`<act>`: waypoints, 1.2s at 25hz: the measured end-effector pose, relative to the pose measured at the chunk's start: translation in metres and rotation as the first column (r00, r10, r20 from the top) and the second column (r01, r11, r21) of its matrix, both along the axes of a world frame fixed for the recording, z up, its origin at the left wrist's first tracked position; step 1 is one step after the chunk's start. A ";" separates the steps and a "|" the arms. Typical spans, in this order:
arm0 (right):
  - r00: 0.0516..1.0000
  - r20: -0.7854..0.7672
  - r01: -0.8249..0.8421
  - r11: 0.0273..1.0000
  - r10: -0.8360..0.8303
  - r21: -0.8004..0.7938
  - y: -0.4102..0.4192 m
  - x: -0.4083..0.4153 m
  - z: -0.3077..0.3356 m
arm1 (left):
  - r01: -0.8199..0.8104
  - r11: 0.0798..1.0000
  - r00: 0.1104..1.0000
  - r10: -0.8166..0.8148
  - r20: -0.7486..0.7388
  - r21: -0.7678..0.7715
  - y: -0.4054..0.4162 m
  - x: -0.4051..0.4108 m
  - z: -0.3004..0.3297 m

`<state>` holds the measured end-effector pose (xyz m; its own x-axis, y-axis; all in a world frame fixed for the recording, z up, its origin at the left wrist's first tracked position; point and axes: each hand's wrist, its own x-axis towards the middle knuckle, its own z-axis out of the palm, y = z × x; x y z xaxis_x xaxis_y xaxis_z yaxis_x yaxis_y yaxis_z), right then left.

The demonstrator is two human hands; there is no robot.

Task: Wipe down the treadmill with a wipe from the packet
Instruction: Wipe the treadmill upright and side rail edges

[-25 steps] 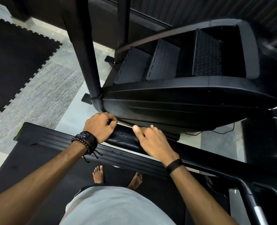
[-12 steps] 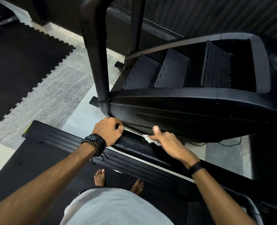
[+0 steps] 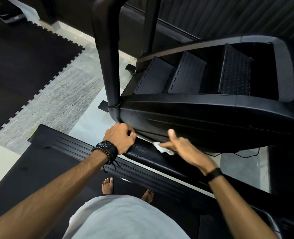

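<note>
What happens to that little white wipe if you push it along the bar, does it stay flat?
Probably not. The wipe already looks crumpled and bunched under the right hand, so it seems soft and floppy. It is small and thin, likely very light. The handrail looks damp, so it may slide easily.

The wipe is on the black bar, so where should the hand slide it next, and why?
Probably along the handrail toward the left hand. The right hand presses the wipe there, and the short stretch between the hands looks speckled.
</note>
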<state>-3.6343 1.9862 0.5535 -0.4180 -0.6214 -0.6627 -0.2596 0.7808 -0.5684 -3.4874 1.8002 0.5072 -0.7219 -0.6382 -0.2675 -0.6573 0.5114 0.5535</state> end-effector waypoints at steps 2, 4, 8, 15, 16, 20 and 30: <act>0.998 -0.044 0.051 0.994 -0.047 0.095 0.016 -0.011 -0.003 | -0.027 1.000 1.000 0.027 -0.011 0.005 -0.001 0.001 -0.003; 0.991 -0.129 0.006 0.983 0.019 0.185 -0.004 -0.006 -0.016 | -0.039 0.999 0.999 0.039 -0.015 0.014 -0.001 0.002 -0.004; 0.960 -0.239 -0.137 0.989 0.144 0.049 -0.038 0.037 -0.022 | -0.014 1.000 0.999 0.015 -0.033 0.013 -0.001 0.000 -0.004; 0.942 -0.321 -0.045 0.986 0.095 0.160 0.007 0.032 -0.003 | -0.007 1.000 0.999 0.007 -0.042 0.011 -0.002 0.002 -0.006; 0.917 -0.362 -0.108 0.979 0.165 0.173 -0.014 0.044 -0.004 | 0.004 1.000 0.999 -0.004 -0.042 0.003 -0.002 0.002 -0.006; 0.724 -0.609 -0.385 0.922 0.324 0.034 -0.019 0.105 0.002 | 0.052 0.999 0.997 -0.052 -0.054 -0.010 -0.004 0.002 -0.010; 0.839 -0.535 -0.166 0.983 0.096 -0.083 -0.021 0.147 0.000 | 0.116 0.993 0.992 -0.116 -0.043 -0.006 -0.005 0.005 -0.012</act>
<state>-3.4870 1.9650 0.5531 -0.5911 -0.7559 -0.2814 -0.6416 0.6520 -0.4040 -3.4820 1.7951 0.4948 -0.8021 -0.5502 -0.2324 -0.5688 0.5850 0.5781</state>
